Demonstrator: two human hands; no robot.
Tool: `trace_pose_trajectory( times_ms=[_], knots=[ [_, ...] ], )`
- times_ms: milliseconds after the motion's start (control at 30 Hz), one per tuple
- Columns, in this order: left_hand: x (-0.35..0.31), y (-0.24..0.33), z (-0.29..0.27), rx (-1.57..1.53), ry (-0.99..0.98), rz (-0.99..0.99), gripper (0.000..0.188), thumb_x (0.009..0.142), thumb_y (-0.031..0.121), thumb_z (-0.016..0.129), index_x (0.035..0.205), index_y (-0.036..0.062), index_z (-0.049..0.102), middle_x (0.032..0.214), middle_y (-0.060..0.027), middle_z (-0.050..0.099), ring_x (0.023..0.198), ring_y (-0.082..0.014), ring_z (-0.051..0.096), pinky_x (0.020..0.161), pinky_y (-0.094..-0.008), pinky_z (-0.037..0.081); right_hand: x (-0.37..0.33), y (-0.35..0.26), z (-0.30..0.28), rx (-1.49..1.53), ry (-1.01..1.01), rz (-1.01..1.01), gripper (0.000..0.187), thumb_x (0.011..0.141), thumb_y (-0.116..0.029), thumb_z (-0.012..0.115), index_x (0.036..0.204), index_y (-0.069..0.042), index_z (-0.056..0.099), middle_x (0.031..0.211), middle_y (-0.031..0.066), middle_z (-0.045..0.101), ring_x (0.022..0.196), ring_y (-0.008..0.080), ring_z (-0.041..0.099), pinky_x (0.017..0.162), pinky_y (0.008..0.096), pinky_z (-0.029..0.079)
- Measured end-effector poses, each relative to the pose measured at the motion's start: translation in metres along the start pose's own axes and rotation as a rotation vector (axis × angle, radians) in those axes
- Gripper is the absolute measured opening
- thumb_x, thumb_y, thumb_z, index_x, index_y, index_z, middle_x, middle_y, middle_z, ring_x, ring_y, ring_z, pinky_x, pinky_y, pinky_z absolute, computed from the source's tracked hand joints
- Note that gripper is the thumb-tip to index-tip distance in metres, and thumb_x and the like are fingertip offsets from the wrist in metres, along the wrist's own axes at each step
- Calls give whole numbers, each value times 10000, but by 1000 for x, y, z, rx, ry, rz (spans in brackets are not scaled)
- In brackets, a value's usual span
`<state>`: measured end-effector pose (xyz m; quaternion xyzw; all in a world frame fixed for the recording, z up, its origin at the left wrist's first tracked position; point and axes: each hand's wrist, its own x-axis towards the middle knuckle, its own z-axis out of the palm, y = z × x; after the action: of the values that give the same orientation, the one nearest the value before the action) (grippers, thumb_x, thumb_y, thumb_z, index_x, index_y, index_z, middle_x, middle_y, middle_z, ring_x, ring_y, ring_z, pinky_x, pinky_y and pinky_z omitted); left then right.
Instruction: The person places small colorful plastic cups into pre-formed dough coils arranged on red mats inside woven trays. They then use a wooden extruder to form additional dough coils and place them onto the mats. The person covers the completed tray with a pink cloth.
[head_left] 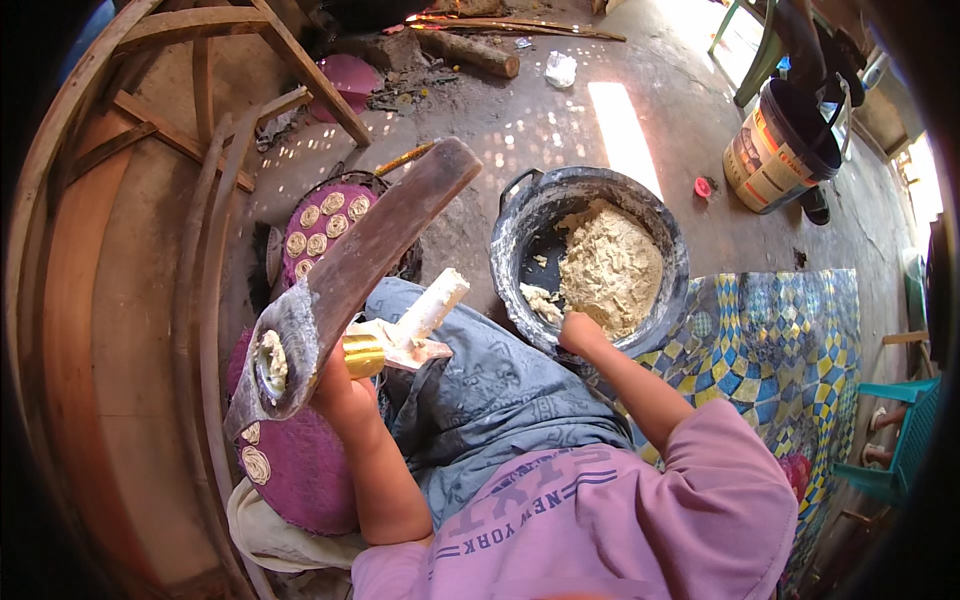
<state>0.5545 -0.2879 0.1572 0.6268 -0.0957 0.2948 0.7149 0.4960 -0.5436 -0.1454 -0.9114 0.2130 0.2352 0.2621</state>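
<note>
My left hand (345, 392) is closed around a wooden press with a long dark handle (400, 215). The handle's pale-smeared wide end has a round hole holding some dough (272, 362). Beside the hand are a gold-coloured band (362, 355) and a dough-coated white rod (432, 303) over my lap; how these parts join is hidden. My right hand (578, 332) looks curled into a fist at the near side of a black basin (508, 235). Its fingertips are hidden. A large mass of pale dough (612, 270) fills the basin's right part, with a smaller lump (540, 302) near the hand.
Coiled dough spirals (317, 243) lie on a purple round surface (350, 195) at left; more sit on a nearer purple round (310, 470). A wooden frame (200, 120) stands left. A patterned mat (760, 340) and bucket (765, 160) are right. Fire (430, 18) burns at the back.
</note>
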Motion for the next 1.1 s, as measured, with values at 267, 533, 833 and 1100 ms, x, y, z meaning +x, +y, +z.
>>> trace_pose_trajectory(
  times_ms=[267,533,833,1100],
  knots=[
    [14,26,-4,27,128,54,105,873,153,592,850,55,558,767,-38,510,689,-118,466,621,-260,402,14,9,-13,-159,126,-149,218,869,-143,489,982,-30,638,920,241,672,840,390,669,721,475,538],
    [140,144,-103,388,56,439,224,916,155,608,1040,-31,624,877,-40,597,823,-140,580,783,-300,472,-28,40,-88,215,60,-165,324,963,-230,499,1220,-70,616,955,173,702,868,289,680,770,402,517],
    [116,46,-62,1063,-468,585,266,711,211,772,861,74,601,857,-99,638,770,-278,635,673,-393,506,-135,-62,-238,922,-281,-648,364,1007,-188,483,1325,-14,524,779,7,602,543,25,416,472,183,338],
    [98,80,-90,1189,-205,810,208,698,172,733,847,86,617,831,-100,602,854,-331,618,663,-425,506,-170,-233,-192,752,-10,-1313,388,982,-84,494,1366,-37,470,750,47,580,598,113,513,562,258,436]
  ],
)
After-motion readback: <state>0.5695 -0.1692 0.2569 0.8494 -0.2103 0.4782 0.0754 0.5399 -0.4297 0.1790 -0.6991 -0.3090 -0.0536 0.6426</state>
